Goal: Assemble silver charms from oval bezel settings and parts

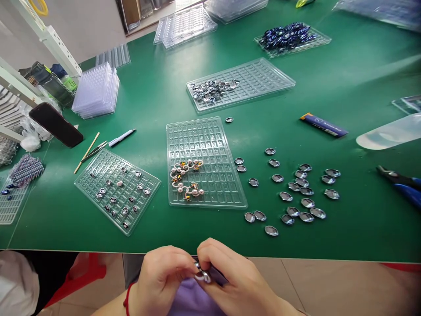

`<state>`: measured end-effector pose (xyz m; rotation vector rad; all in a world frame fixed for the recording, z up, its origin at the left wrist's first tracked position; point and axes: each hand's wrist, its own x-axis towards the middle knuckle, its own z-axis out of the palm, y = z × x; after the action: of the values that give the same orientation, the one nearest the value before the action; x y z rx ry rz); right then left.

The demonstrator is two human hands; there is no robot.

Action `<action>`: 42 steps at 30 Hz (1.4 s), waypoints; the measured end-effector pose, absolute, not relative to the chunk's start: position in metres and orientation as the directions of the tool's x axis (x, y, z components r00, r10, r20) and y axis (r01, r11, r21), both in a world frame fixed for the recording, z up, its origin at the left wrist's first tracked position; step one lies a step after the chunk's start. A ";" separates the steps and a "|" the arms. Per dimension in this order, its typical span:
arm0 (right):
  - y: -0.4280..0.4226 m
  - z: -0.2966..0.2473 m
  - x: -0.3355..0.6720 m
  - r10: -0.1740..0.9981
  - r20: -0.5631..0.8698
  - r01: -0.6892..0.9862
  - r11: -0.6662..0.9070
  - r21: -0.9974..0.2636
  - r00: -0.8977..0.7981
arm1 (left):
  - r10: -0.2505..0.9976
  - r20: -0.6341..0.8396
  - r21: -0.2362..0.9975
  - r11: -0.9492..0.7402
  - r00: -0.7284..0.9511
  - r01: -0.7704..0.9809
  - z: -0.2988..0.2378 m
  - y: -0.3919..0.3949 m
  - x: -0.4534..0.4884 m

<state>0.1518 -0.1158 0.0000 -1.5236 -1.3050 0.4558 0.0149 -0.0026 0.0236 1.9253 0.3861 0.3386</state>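
Both hands are in front of the table's near edge, low in the head view. My left hand (pixel 164 274), with a red cord at its wrist, pinches one side of a small shiny silver piece (pixel 203 276). The fingers of my right hand (pixel 230 274) close on its other side. The piece is partly hidden by my fingertips, so its exact kind cannot be made out. Loose silver oval pieces (pixel 307 202) lie scattered on the table to the right. Ahead, a clear plastic tray (pixel 200 145) holds several small silver-and-amber pieces with pale rings (pixel 187 188).
A smaller tray (pixel 88 175) with silver bits sits left, near tweezers (pixel 95 151), a pen (pixel 121 138) and a phone (pixel 55 124). Farther back are a tray (pixel 263 79) and dark blue pieces (pixel 286 36). Pliers (pixel 401 180) and a blue tube (pixel 324 125) lie right.
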 end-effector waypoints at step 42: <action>-0.103 0.008 0.149 0.901 0.305 0.487 0.126 -0.864 0.309 | 0.649 -0.305 0.952 0.183 0.697 0.246 0.016 -0.009 0.008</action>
<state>0.1489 -0.1029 0.0078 -1.5158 -1.3284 0.4893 0.0080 -0.0092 0.0156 1.3959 0.8081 0.3333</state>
